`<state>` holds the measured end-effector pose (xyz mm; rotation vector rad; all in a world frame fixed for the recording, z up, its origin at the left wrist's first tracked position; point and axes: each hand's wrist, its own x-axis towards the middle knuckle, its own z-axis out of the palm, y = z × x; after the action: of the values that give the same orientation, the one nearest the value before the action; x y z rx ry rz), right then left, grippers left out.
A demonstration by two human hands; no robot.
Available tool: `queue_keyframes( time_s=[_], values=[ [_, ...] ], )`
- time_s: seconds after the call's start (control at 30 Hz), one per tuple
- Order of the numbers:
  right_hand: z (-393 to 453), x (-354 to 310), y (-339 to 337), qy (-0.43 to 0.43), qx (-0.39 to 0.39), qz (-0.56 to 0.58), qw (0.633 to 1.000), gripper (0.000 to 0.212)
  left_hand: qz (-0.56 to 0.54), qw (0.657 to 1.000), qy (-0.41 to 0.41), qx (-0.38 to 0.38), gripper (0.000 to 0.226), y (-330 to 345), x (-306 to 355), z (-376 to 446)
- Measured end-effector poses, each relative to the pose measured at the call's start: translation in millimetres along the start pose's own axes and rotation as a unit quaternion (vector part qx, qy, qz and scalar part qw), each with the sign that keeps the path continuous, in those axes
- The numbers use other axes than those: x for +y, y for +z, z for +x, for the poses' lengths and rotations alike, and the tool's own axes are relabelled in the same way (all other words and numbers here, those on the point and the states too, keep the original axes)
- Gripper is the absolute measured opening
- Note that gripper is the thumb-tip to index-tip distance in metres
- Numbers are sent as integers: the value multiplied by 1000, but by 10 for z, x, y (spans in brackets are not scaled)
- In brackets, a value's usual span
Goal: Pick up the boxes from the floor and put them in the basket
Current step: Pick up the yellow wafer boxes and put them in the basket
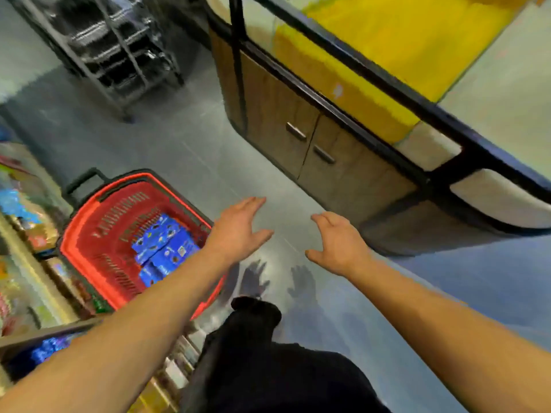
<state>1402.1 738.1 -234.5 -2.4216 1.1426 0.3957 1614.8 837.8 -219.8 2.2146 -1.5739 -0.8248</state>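
A red plastic basket (98, 234) with a black handle stands on the grey floor at the left. Inside it lie three blue boxes (162, 248), stacked side by side. My left hand (238, 231) hovers over the floor just right of the basket's rim, fingers spread and holding nothing. My right hand (337, 239) is held out beside it, further right, palm down and fingers relaxed, also empty. Both hands cast shadows on the floor below. No box is visible on the floor.
A wooden counter cabinet (298, 129) with two metal handles runs diagonally at the right, topped by a dark-framed display. A black wire rack (119, 55) stands at the back left. Product shelves (26, 234) line the left edge. My dark trouser leg (253, 353) is below.
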Motion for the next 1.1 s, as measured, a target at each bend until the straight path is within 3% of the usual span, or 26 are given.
queue_keyframes(
  time_s=[0.2, 0.43, 0.6, 0.8, 1.0, 1.1],
  values=[
    [-1395, 1074, 89, 138, 95, 81, 983, 80, 47, 991, 124, -33, 79, 693, 1363, -120],
    [-3232, 2171, 359, 321, 162, 147, 921, 78, 82, 954, 272, -96, 69, 1697, 3041, -549],
    [-4285, 2661, 734, 446, 200, 210, 847, 80, 114, 905, 378, -157, 70, 2340, 4064, -820],
    [-5031, 3084, 1156, 554, 223, 282, 751, 81, 134, 868, 418, -233, 68, 3070, 4931, -908],
    [-5506, 3488, 1454, 641, 217, 322, 663, 79, 155, 806, 478, -314, 65, 3914, 5759, -946],
    [-5713, 3693, 1524, 684, 209, 347, 607, 79, 179, 759, 506, -370, 65, 4405, 6160, -1021]
  ],
)
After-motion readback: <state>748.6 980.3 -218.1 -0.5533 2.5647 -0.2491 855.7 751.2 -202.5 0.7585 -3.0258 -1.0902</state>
